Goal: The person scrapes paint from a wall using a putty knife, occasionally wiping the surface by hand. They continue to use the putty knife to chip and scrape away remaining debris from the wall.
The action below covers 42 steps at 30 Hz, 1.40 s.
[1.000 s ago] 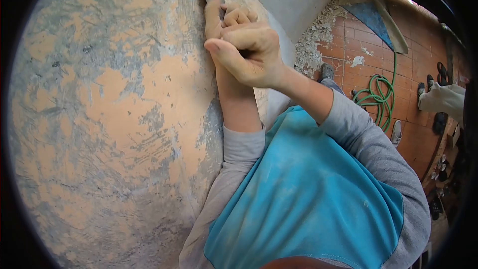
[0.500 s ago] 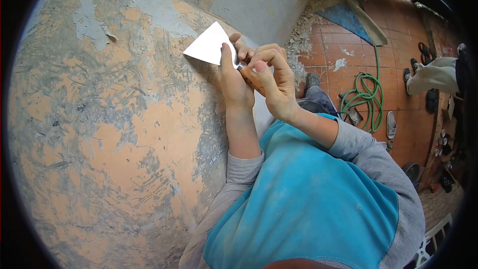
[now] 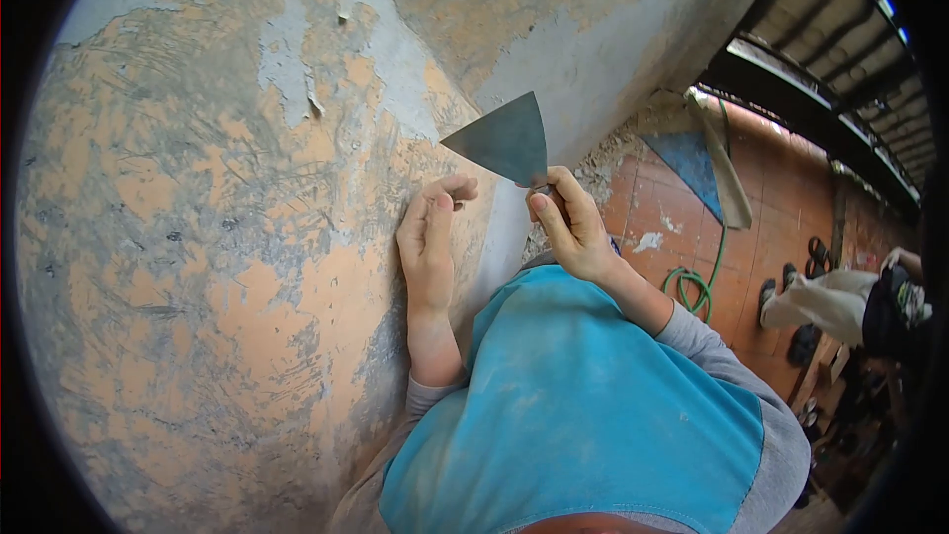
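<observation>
Right grip point(image 3: 577, 229) clamps a scraper point(image 3: 506, 138); left grip point(image 3: 427, 239) curves loosely apart near the wall point(image 3: 237, 307).

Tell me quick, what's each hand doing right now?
Left hand: open, loosely curled, nothing visible in it.
Right hand: closed, holding the scraper.

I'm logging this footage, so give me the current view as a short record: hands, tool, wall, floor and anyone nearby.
Right hand: closed around the scraper just below its blade
Left hand: fingers loosely curled, nothing visible in it; contact with the wall unclear
Scraper: raised, broad edge toward the picture's upper left
Wall: patchy orange and grey, flaking in places
Floor: reddish tiles, with a green hose
Nearby: another person's pale-trousered legs, picture right
</observation>
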Available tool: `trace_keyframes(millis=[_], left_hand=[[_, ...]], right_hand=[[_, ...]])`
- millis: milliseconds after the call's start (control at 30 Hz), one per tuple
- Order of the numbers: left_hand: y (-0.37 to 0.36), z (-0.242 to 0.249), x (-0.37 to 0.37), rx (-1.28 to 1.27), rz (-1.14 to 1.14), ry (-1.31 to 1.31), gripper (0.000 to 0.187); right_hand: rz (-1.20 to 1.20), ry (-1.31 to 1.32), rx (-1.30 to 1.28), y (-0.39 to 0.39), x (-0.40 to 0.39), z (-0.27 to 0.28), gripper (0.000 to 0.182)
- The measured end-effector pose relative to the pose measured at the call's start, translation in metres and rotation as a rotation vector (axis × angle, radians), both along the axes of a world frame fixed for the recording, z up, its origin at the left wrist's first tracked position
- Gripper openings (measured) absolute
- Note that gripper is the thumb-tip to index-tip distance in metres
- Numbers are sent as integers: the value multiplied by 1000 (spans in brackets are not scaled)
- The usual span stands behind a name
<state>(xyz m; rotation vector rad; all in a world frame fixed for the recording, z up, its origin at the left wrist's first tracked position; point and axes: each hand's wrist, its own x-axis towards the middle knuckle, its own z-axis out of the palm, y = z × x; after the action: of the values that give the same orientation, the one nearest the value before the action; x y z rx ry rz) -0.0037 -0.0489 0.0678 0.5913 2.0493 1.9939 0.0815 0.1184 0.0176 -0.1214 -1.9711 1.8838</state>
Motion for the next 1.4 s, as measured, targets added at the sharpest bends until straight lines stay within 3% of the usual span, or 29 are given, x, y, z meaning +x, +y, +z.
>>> trace_keyframes(millis=[100,300,333,400,500,567,600,633,700,767,833,933,1000,1067,1100,1133,1200,1333,1367,1400], left_hand=[[16,16,14,51,53,21,26],[68,15,17,145,174,-14,18],[75,14,16,146,193,9,18],[80,9,21,134,271,3,13],[61,20,36,-180,253,13,14],[53,24,57,-154,285,-139,15],[51,23,67,-141,297,-221,15],[47,23,74,-206,308,-205,17],[48,29,86,-224,342,-245,16],[53,32,94,-205,353,-263,18],[53,32,96,-172,331,-256,20],[60,33,94,-230,331,-170,22],[63,37,91,-213,312,-166,23],[64,38,91,-212,300,-165,23],[64,37,90,-218,298,-156,24],[65,37,88,-220,296,-145,24],[66,36,82,-187,330,-142,23],[67,37,75,-206,329,-92,23],[67,39,71,-199,319,-111,23],[68,41,70,-193,309,-133,23]], right_hand=[[104,221,74,26,-32,24,22],[259,402,-157,39,-111,74,18],[319,340,-122,34,-118,68,17],[516,505,330,45,-134,67,17],[379,343,-185,40,-135,56,16],[543,317,-28,45,-142,55,18],[628,408,257,46,-142,66,19],[608,445,207,44,-140,56,20],[477,328,-188,38,-143,52,21],[522,239,-122,39,-152,54,18],[500,500,78,37,-151,46,17],[484,297,-69,39,-161,41,18],[579,485,259,45,-156,56,13],[444,531,76,39,-156,46,12],[452,345,-154,42,-165,44,13],[447,298,-170,41,-173,45,13],[474,590,267,41,-162,63,10],[389,385,-117,37,-172,46,10],[424,414,5,37,-166,44,7],[460,423,-43,36,-159,52,8]])
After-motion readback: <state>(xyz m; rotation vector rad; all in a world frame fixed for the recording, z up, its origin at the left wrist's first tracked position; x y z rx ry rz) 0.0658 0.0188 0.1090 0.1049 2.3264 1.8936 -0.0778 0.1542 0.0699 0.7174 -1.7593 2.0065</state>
